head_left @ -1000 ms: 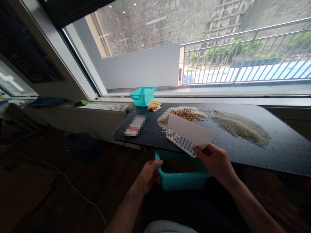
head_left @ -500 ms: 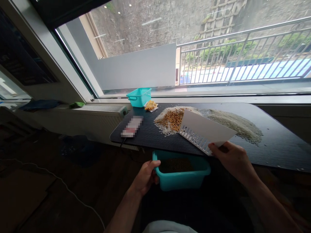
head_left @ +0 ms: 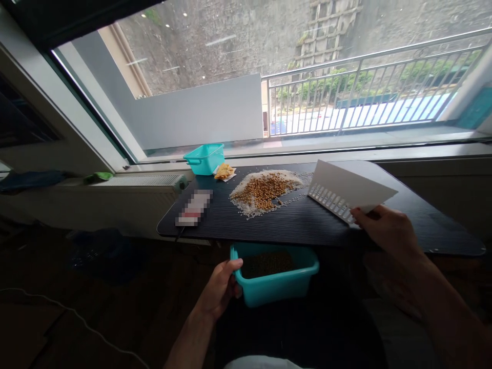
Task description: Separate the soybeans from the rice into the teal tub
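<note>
My left hand (head_left: 219, 290) grips the left rim of a teal plastic bin (head_left: 277, 287) held just below the front edge of the black table (head_left: 269, 225); brown grains lie inside it. My right hand (head_left: 384, 229) pinches the near corner of a white slotted plastic scraper (head_left: 348, 190), which stands tilted on the table's right half and hides what lies behind it. To the scraper's left a pile of yellow beans (head_left: 263, 188) lies mixed with white rice (head_left: 246, 205).
A second, smaller teal bin (head_left: 204, 158) stands at the table's back left, beside a yellow packet (head_left: 224, 171). A blurred flat object (head_left: 193, 207) lies near the left edge. A radiator (head_left: 142, 181) runs left under the window. A white cable (head_left: 77, 319) trails over the floor.
My right hand has carried the scraper to the right, away from the bean pile and over the rice heap, which it now hides. My left hand still holds the bin.
</note>
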`<state>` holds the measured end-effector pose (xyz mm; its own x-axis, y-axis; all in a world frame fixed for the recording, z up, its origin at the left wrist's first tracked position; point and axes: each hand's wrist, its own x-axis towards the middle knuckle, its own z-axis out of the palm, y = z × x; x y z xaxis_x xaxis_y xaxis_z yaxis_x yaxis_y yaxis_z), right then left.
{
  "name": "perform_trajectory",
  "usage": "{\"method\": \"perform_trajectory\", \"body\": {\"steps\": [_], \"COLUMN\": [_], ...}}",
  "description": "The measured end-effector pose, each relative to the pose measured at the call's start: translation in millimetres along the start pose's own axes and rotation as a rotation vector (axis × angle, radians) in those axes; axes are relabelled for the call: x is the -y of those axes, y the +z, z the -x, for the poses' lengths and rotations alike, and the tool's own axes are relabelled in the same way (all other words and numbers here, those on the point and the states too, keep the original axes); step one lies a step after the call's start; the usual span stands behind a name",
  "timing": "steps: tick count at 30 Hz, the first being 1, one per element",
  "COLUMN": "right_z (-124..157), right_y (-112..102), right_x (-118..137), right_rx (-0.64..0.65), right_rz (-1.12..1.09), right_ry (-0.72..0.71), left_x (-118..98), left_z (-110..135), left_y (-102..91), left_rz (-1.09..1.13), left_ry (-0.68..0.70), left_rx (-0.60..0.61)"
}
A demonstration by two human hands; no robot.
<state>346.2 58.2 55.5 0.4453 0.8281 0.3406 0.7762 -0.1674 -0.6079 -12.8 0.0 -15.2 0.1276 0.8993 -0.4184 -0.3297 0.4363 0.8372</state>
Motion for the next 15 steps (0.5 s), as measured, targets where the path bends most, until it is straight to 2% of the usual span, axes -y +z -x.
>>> {"method": "perform_trajectory", "body": {"steps": [4, 10, 12, 15], "right_z": [-0.4, 11.7, 7.9, -5.2], "right_y": [8.7, 38.8, 38.9, 26.3], "right_x": [-3.7, 18.0, 18.5, 7.9], "right_rx": [-0.032, 0.060, 0.050, -0.030], "right_rz": [-0.093, -0.152, -0.091, 0.015], "right_ry": [-0.034, -0.133, -0.102, -0.002], "left_x": [0.6, 0.9, 0.5, 0.0], "left_z": [-0.7, 0.4, 1.0, 0.8], "left_y": [0.2, -0.7, -1.4, -1.2], "left_rz": [-0.012, -0.008, -0.004, -0.001], "left_ry": [-0.008, -0.015, -0.017, -0.017], "left_rx": [-0.004, -0.012, -0.013, -0.022]}}
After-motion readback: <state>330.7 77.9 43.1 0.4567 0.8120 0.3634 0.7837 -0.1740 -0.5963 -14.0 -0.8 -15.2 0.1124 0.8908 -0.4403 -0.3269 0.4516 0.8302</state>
